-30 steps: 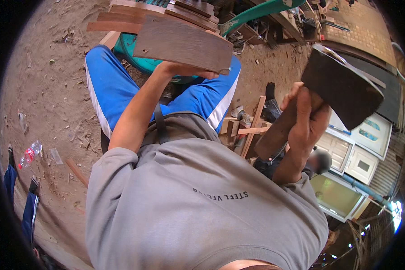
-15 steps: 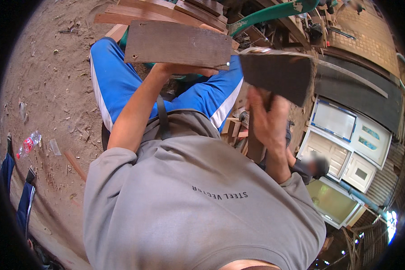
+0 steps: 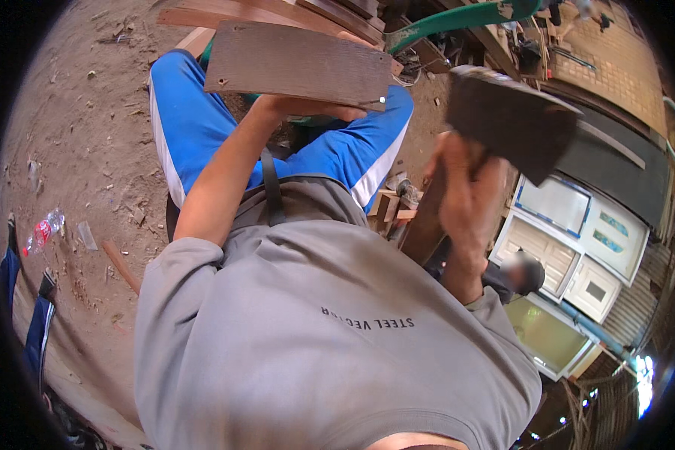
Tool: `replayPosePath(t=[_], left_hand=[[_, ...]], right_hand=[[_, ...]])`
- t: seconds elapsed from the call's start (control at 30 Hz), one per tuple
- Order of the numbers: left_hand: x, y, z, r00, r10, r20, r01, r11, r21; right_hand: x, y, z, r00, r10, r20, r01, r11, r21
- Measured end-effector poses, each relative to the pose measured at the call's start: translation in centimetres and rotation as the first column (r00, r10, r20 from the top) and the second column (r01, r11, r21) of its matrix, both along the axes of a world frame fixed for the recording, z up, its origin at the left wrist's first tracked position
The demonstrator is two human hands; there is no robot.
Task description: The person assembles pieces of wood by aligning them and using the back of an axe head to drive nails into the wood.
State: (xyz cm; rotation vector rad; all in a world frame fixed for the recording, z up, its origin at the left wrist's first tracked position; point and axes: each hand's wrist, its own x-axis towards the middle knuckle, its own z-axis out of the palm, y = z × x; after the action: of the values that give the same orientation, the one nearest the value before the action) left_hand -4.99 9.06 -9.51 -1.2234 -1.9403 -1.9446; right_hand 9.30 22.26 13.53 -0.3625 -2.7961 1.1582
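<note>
My left hand [image 3: 300, 106] grips a brown wooden board [image 3: 296, 66] from beneath, with fingers showing along its near edge and behind its far edge. The board is held above my blue trousers. At its near right corner a small shiny nail head [image 3: 382, 100] stands out, and a few small holes or nails mark the other corners. To the right, my right hand [image 3: 469, 187] is closed around the wooden handle of a hatchet [image 3: 506, 120]. The hatchet's broad dark head is raised beside the board, apart from it and slightly blurred.
Wooden planks [image 3: 255, 16] and a green curved bar [image 3: 465, 21] lie beyond the board. Wood offcuts [image 3: 390, 208] sit right of my leg. A person [image 3: 523, 274] is near white cabinet-like panels [image 3: 577, 225] at right. A plastic bottle [image 3: 45, 231] lies on the dirt at left.
The hatchet and my right hand have moved right, away from the board. The board has shifted slightly up in the view, still in my left hand.
</note>
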Motion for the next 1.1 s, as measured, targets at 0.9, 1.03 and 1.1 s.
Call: replayPosePath(t=[0.9,1.03,1.1], left_hand=[[-0.7,0.2,1.3,0.992,-0.128,0.021,0.123,0.98,0.156],[-0.8,1.3,-0.9,0.99,-0.129,0.05,0.129,0.992,-0.004],[-0.8,1.4,-0.4,0.999,-0.045,0.006,0.044,0.987,0.156]], right_hand=[[0.8,-0.7,0.0,0.989,0.036,0.146,-0.076,0.956,0.283],[-0.1,-0.7,4.8,0.999,0.03,0.02,-0.03,0.998,0.046],[-0.7,-2.0,5.1,0.994,-0.033,-0.104,0.026,0.998,-0.062]])
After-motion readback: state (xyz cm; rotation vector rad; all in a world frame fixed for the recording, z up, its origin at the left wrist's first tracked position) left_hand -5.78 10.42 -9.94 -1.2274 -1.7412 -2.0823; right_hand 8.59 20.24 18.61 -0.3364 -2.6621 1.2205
